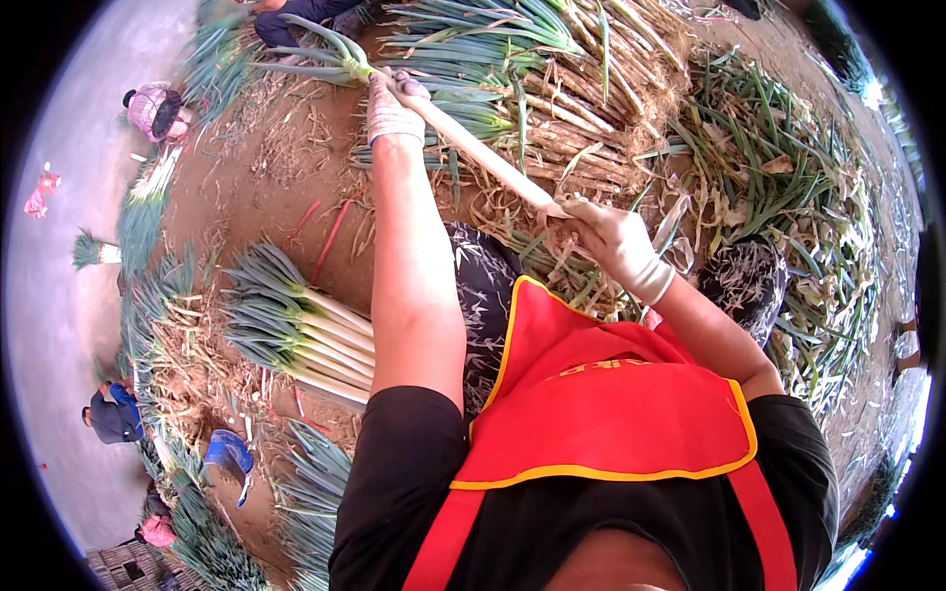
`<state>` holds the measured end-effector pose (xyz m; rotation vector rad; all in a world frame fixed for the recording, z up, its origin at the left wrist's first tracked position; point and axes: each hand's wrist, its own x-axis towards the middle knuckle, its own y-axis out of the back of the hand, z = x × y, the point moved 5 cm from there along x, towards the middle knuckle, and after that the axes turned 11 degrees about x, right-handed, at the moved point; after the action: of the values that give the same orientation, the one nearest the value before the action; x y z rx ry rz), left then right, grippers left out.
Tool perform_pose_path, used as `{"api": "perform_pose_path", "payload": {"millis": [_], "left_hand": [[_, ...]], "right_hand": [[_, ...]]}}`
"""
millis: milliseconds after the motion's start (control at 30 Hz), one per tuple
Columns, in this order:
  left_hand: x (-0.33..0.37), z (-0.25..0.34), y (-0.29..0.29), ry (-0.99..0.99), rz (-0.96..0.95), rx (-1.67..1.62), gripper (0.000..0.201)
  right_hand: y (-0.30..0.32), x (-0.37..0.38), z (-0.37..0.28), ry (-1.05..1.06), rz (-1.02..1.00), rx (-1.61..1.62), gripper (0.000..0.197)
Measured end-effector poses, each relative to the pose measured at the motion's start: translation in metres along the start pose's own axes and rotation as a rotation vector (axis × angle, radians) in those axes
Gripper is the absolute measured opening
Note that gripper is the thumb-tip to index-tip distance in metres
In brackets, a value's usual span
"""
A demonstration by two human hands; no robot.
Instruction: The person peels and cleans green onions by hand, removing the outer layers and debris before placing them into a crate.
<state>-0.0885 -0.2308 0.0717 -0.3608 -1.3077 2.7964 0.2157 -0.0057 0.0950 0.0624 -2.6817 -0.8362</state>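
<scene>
- The long green onion [483,153] is gripped by the left hand [396,108] just below its leaves; the gloved fingers are curled fully round the stalk, with no gap to be seen.
- Its root end is pinched by the right hand [616,246], also gloved, with thumb and fingers drawn together; how firmly it is pressed cannot be told.
- The onion is held aslant above the ground [296,192], in front of the lower edge of the pile of onions [581,98], its leaves pointed up and to the left.
- The stalk is seen as smooth, straight and pale, and is topped by spread blue-green leaves.
- In the pile, browner stalks and stringy roots are shown.
- To the pile's right, a heap of loose leaves [788,167] is spread.
- Left of the left forearm, white-stalked onions [325,335] are laid side by side.
</scene>
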Motion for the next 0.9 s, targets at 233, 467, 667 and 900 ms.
{"api": "perform_pose_path", "payload": {"millis": [233,467,667,900], "left_hand": [[0.014,0.039,0.016,-0.053,-0.163,-0.047,0.040],[0.008,0.011,-0.025,0.096,-0.510,-0.390,0.046],[-0.009,-0.018,-0.072,0.076,-0.584,-0.408,0.046],[0.001,-0.033,-0.061,0.015,-0.286,0.005,0.047]], "right_hand": [[0.009,-0.084,0.027,-0.258,-0.171,0.013,0.023],[0.029,0.001,0.009,-0.273,-0.116,0.677,0.070],[0.020,0.027,-0.021,-0.445,-0.203,0.847,0.048],[0.043,-0.005,-0.015,-0.278,0.037,-0.018,0.029]]}}
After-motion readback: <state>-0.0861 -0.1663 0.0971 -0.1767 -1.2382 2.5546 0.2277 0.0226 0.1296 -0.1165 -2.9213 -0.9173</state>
